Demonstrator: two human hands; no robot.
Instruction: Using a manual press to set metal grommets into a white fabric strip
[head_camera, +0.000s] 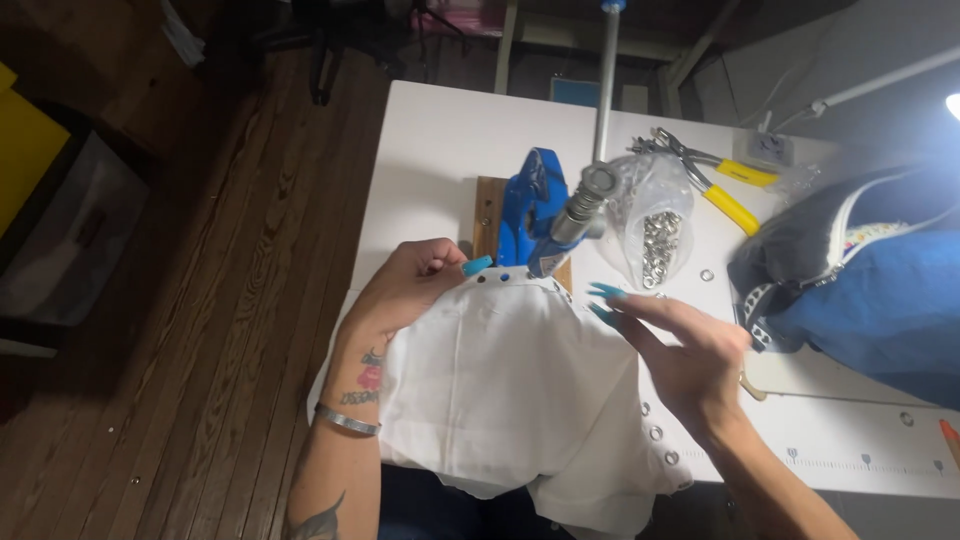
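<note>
White cloth (500, 390) lies spread over the near edge of the table (440, 130), its lower part hanging off toward the person. In the head view, the left hand (410, 290) pinches the cloth's top edge, fingers (470, 266) closed on the fabric, right at the base of a blue hand press (530, 205) that stands on a wooden block (487, 215). Just beyond those fingers the press head and its grey lever (606, 90) rise up, blocking the way straight ahead. The right hand (680, 350) hovers open above the cloth's right side, its fingers (612, 312) spread and holding nothing. Just past these fingertips sits a clear bag of metal eyelets (655, 225), and farther on lie yellow-handled pliers (715, 180). A loose eyelet (707, 274) lies on the table near the bag. To the right of the right hand a blue bag (860, 290) crowds the table, leaving little room on that side. Set eyelets (656, 433) line the cloth's right edge below the wrist. Left of the left hand the table ends close by, with wooden floor (230, 300) beyond; behind the press the tabletop is open.
</note>
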